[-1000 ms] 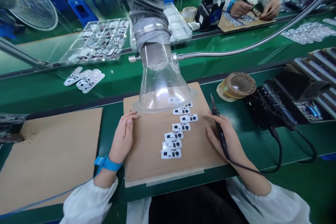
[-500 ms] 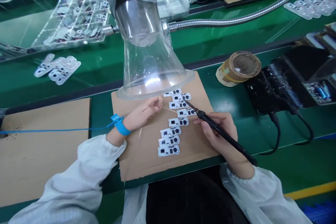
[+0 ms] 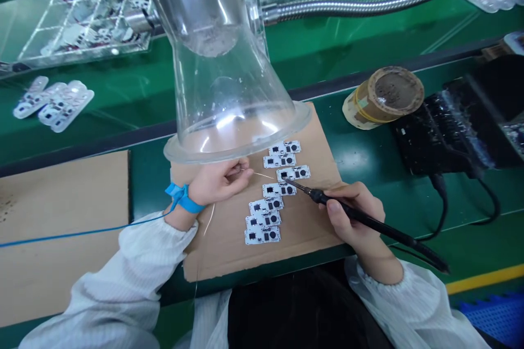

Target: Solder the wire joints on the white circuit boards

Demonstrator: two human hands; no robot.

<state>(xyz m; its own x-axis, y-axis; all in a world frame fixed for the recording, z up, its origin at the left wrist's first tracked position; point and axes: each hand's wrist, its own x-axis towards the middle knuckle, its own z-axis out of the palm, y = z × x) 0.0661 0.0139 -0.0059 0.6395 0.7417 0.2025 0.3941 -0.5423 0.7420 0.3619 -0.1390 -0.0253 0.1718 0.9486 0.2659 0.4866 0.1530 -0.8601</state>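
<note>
Several small white circuit boards lie in an uneven column on the cardboard sheet. My left hand, with a blue wrist strap, pinches a thin solder wire left of the boards. The wire's far end reaches the left edge of one board that sticks out to the right. My right hand grips a black soldering iron like a pen. Its tip is at that same board's lower left edge, close to the wire end.
A clear extraction funnel hangs over the cardboard's back, on a metal hose. Back right stand a round tub and a black device. A parts tray and white panels are back left; another cardboard lies left.
The iron's tip has moved down and left from the upper boards to the board sticking out right. My right hand has shifted right. The whole view has shifted, bringing the funnel closer.
</note>
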